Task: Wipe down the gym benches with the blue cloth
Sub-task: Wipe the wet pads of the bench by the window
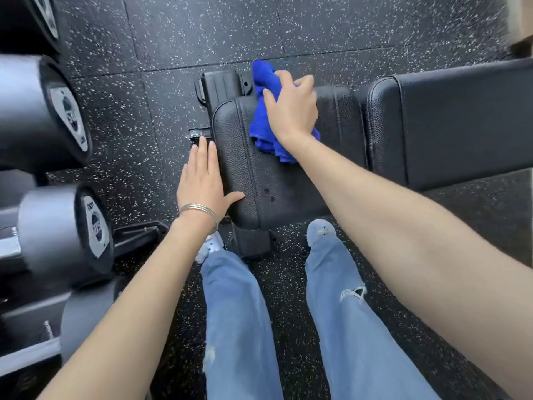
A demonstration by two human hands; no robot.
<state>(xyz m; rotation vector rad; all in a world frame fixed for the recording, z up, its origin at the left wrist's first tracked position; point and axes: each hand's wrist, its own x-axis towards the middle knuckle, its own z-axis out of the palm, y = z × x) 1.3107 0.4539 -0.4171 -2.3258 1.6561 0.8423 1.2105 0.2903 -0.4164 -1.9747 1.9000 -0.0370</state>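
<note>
At centre left, the left hand (202,180) lies flat, fingers straight, against the edge of the black padded vinyl bench (259,192). Above centre, the right hand (291,111) clutches a crumpled bright-blue cloth (261,125), bunched on the pad.

Grained black leather-like bench pad (288,180), fluffy blue cloth (261,122), speckled matt floor (202,33).

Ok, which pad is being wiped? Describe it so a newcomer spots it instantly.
On the speckled floor stands a black padded bench; find its shorter seat pad, nearest the dumbbells. Unlike the longer back pad beside it, it has the blue cloth under the right hand and the left hand against its edge.
</note>
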